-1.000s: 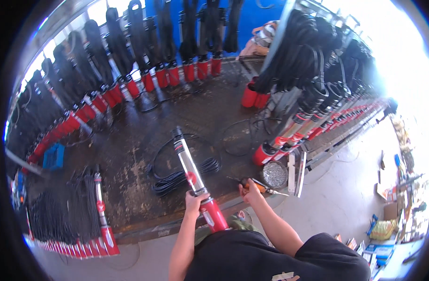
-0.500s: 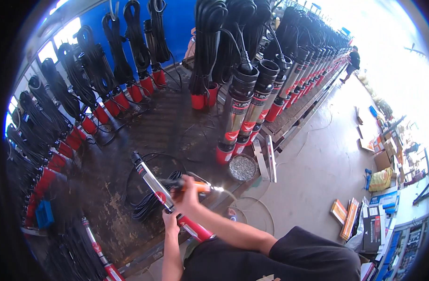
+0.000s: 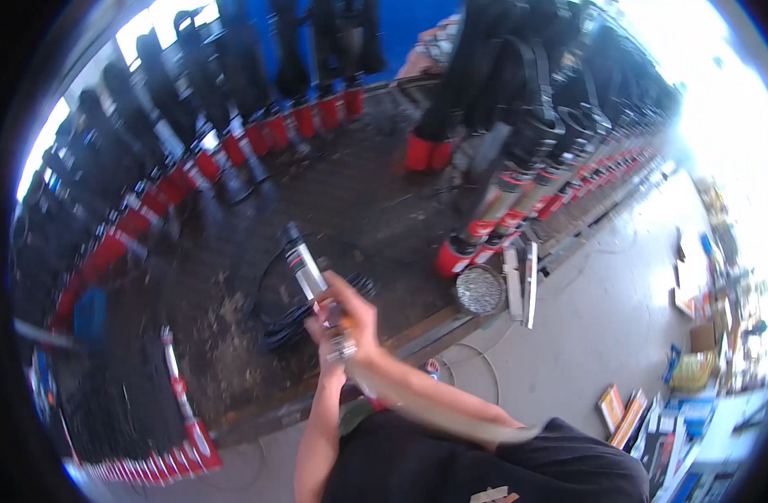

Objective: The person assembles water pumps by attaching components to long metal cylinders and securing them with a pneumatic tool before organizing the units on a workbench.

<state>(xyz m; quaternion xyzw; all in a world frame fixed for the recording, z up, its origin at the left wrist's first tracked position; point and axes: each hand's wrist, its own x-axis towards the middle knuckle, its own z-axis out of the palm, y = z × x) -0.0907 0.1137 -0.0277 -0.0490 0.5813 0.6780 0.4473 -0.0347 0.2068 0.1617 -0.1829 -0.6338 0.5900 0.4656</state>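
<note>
L hand (image 3: 320, 337) grips silver/red tube (image 3: 304, 267), R hand (image 3: 358, 317) w/ blurred tool (image 3: 340, 344) over it, blk cable (image 3: 285, 332) nearby.

Windows (image 3: 162, 17): glowed white
Upper right: glare washed out detail
Desk (image 3: 216, 277): lay dim
Right hand (image 3: 356, 314): was motion-blurred
Rim: bent straight edges, darkened

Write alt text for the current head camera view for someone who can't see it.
A person's left hand grips a silver and red cylinder, while the right hand, holding a blurred tool, overlaps it. Coiled black cable lies on the workbench; red-based cylinders stand in rows beyond.
</note>
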